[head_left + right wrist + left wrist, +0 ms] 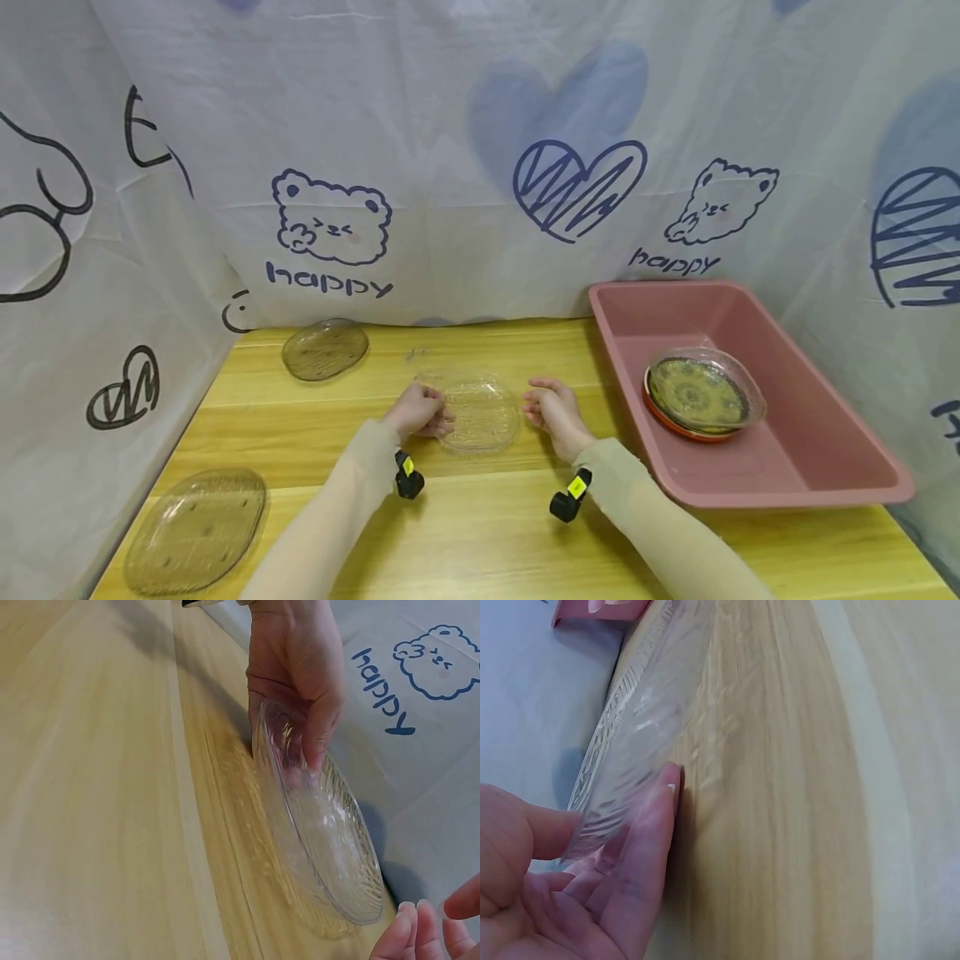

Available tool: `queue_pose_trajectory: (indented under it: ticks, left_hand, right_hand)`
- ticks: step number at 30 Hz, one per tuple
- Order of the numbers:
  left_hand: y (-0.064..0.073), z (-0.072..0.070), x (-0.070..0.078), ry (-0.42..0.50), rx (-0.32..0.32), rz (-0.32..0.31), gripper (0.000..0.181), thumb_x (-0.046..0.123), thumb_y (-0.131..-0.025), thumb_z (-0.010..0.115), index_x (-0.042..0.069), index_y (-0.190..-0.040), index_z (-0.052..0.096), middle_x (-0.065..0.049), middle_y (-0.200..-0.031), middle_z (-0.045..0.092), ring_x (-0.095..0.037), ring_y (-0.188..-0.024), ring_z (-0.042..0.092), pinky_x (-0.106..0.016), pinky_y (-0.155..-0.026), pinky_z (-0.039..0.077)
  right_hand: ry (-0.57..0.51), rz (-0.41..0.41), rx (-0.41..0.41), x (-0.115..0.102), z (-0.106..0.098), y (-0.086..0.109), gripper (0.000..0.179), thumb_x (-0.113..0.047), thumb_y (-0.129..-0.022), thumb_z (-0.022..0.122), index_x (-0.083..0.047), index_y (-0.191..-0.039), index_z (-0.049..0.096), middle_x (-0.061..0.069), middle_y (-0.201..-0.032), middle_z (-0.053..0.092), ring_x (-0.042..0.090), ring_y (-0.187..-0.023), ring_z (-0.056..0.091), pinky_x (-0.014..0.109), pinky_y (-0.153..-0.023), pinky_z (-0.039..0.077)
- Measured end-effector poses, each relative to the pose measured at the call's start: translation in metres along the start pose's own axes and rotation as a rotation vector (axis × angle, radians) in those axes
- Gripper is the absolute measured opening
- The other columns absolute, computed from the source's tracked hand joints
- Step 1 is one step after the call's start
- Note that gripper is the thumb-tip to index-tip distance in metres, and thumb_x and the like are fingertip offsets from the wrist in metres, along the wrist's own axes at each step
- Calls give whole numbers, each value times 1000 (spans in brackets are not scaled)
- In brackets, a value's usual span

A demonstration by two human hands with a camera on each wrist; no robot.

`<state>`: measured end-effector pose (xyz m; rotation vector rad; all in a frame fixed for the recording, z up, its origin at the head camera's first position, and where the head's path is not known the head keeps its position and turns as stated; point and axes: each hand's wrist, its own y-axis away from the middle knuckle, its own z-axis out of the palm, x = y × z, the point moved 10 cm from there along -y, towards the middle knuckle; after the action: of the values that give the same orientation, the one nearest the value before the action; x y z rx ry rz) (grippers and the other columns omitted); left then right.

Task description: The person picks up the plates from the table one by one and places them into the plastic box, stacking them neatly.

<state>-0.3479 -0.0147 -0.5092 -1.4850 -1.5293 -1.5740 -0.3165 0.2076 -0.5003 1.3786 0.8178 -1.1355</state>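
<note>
A clear, ribbed plastic dish (480,417) is held tilted just over the wooden table. My left hand (420,410) pinches its left rim, thumb inside and fingers beneath, as the left wrist view shows with the dish (649,712) stretching away from the hand (577,892). On the dish's other side is my right hand (553,408), fingers loosely bent and holding nothing. In the right wrist view, fingertips of the right hand (427,934) appear close to the rim of the dish (330,832), with a small gap.
A pink tub (780,467) stands at right, with a stack of round dishes (697,396) inside. A round clear dish (325,350) lies at the back left. Nearer at left lies a larger clear tray (197,533). Printed cloth (450,250) hangs behind the table (450,542).
</note>
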Motion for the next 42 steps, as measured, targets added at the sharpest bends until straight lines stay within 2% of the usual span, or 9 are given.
queue_pose_trajectory:
  ticks: [3,9,16,27,36,42]
  left_hand:
    - [-1,1,-4,24,-1,-14,42,10,-109,37,-12,-144,41,-18,-100,73,-9,-66,70,-19,-58,59]
    - [-1,2,-5,49,-1,-12,42,11,-109,37,-13,-143,42,-23,-105,74,-10,-65,71,-18,-56,59]
    - [2,2,-7,14,-15,-4,46,15,-110,37,-12,-147,39,-25,-114,71,-9,-70,72,-20,-58,59]
    - [3,1,-7,56,-8,-2,46,16,-110,38,-11,-147,39,-18,-104,73,-11,-70,72,-23,-62,61]
    - [3,2,-4,58,-3,12,46,16,-110,37,-11,-147,40,-25,-118,69,-11,-71,71,-22,-63,61]
    - [5,2,4,79,18,35,44,13,-109,37,-9,-146,42,-24,-114,70,-11,-69,71,-22,-62,61]
  right_hand:
    - [-3,7,2,2,0,0,44,0,-96,47,5,-140,47,12,-105,61,6,-69,59,13,-59,49]
    - [7,17,-6,5,1,1,46,0,-96,46,6,-142,45,13,-107,60,6,-70,59,13,-61,49]
    - [24,18,-12,6,2,2,45,-1,-96,47,6,-140,46,12,-106,60,7,-72,59,13,-62,50]
    - [34,19,-18,7,2,4,46,-2,-97,47,5,-142,45,17,-113,59,8,-75,59,14,-64,51]
    - [30,25,-10,7,-2,4,46,-4,-97,47,4,-143,46,16,-114,60,9,-78,60,16,-67,51]
    - [33,23,-9,7,-3,4,45,-12,-103,41,3,-144,45,14,-113,59,12,-81,59,19,-71,53]
